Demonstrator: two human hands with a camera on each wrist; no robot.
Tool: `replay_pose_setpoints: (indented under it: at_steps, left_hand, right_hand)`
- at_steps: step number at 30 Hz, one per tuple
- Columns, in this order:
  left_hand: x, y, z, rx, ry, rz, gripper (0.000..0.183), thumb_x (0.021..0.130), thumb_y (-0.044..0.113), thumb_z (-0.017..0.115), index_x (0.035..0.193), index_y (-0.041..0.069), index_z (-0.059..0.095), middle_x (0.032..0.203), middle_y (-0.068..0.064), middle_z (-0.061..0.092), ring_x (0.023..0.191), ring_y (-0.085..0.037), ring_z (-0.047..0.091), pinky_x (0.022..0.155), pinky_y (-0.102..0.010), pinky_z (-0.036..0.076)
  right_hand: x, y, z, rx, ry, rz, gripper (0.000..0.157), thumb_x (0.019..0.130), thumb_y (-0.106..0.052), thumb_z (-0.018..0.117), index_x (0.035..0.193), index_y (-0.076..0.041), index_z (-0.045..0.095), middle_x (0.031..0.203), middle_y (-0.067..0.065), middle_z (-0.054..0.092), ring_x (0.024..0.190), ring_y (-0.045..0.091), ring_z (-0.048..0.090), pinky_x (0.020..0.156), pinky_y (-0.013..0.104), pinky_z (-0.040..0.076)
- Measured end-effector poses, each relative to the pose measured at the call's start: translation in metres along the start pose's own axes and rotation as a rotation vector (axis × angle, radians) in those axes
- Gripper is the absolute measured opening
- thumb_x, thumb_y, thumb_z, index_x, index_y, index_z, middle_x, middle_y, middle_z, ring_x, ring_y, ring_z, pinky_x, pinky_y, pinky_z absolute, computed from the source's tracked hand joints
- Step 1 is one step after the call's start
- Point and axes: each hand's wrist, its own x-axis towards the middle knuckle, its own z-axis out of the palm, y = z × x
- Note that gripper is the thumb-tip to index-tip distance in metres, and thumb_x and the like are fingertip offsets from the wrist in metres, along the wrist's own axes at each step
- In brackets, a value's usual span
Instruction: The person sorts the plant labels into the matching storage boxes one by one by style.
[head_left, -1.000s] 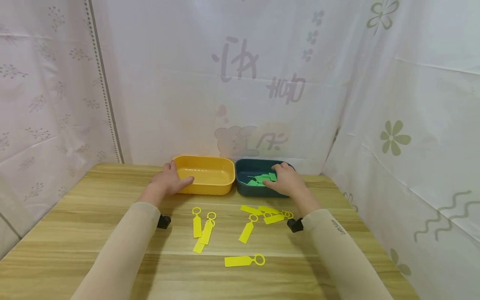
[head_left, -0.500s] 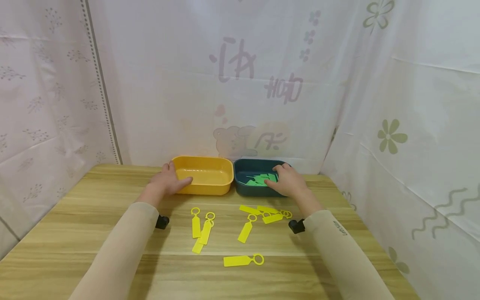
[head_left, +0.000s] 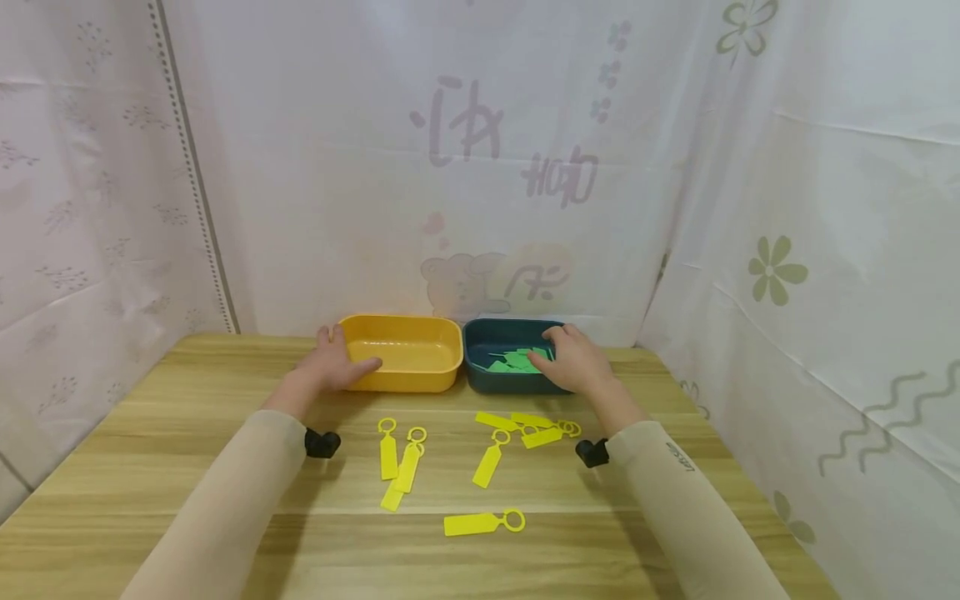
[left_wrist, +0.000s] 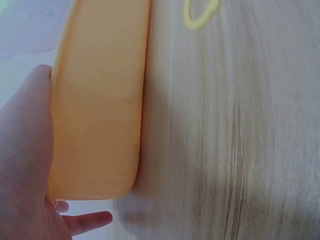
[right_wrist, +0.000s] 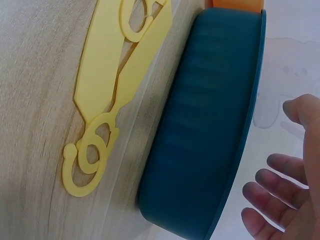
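Note:
At the back of the table, my left hand (head_left: 330, 367) holds the left end of an orange-yellow plastic basin (head_left: 401, 377). The thumb lies over its front rim, and the fingers (left_wrist: 90, 222) reach round the end. Nothing lies in the visible part of this basin. A dark teal basin (head_left: 502, 382) stands beside it, with green tags (head_left: 517, 361) inside. My right hand (head_left: 581, 364) is over the teal basin's right end, fingers loosely spread. In the right wrist view, these fingers (right_wrist: 270, 200) show apart from the basin's rim.
Yellow plastic tags with ring-shaped hooks lie in front of the basins: a cluster (head_left: 540, 432) at right, overlapping tags (head_left: 405, 471) at left, one tag (head_left: 489, 465) between, and one tag (head_left: 471, 523) nearer. A patterned curtain (head_left: 337, 208) hangs behind the wooden table (head_left: 360, 558).
The whole head view has shifted slightly, with basins and tags appearing a little farther left. The left hand stays on its basin. The right hand sits slightly farther right against the teal basin.

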Motion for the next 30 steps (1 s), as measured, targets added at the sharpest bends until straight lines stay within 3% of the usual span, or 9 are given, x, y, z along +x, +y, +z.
replay_pose_setpoints:
  at_steps: [5,10,17,23,30]
  left_hand:
    - [-0.001,-0.001,0.002,-0.053,0.018,0.009,0.131,0.100,0.086,0.043,0.170,-0.010,-0.011,0.177,-0.039,-0.014,0.152,-0.067,0.037,0.125,-0.072,0.036]
    - [-0.002,0.001,0.001,-0.054,0.052,0.022,0.126,0.102,0.085,0.040,0.171,-0.009,-0.007,0.177,-0.040,-0.009,0.155,-0.068,0.030,0.125,-0.074,0.034]
    - [-0.002,0.006,-0.014,-0.064,0.126,0.095,0.123,0.102,0.085,0.039,0.173,-0.006,-0.004,0.179,-0.038,-0.003,0.162,-0.064,0.016,0.128,-0.077,0.024]
    - [-0.020,0.030,-0.035,-0.074,0.144,0.204,0.121,0.101,0.086,0.041,0.176,0.004,-0.008,0.183,-0.029,-0.004,0.165,-0.057,0.018,0.131,-0.072,0.024]
    - [-0.052,0.074,-0.044,0.047,0.162,0.356,0.115,0.101,0.081,0.049,0.178,0.012,0.000,0.185,-0.020,0.006,0.159,-0.054,0.038,0.126,-0.070,0.037]
  right_hand:
    - [-0.001,0.000,0.000,0.005,0.000,0.000,0.070,0.108,-0.056,0.059,0.156,-0.005,0.056,0.151,0.021,0.058,0.139,0.041,0.058,0.116,0.060,0.051]
    - [-0.002,0.001,0.002,0.014,0.001,0.004,0.070,0.108,-0.057,0.058,0.156,-0.006,0.056,0.151,0.021,0.058,0.139,0.041,0.058,0.114,0.061,0.051]
    - [0.001,0.006,0.000,0.040,0.007,0.007,0.083,0.107,-0.066,0.053,0.161,-0.004,0.049,0.164,0.026,0.049,0.152,0.046,0.047,0.124,0.064,0.042]
    - [0.004,0.013,0.002,0.031,0.004,0.031,0.103,0.104,-0.078,0.046,0.171,-0.001,0.032,0.173,0.030,0.037,0.160,0.051,0.036,0.130,0.066,0.032]
    - [0.003,0.023,0.008,0.036,-0.049,0.079,0.118,0.101,-0.085,0.044,0.174,0.003,0.016,0.178,0.032,0.024,0.164,0.052,0.027,0.134,0.066,0.025]
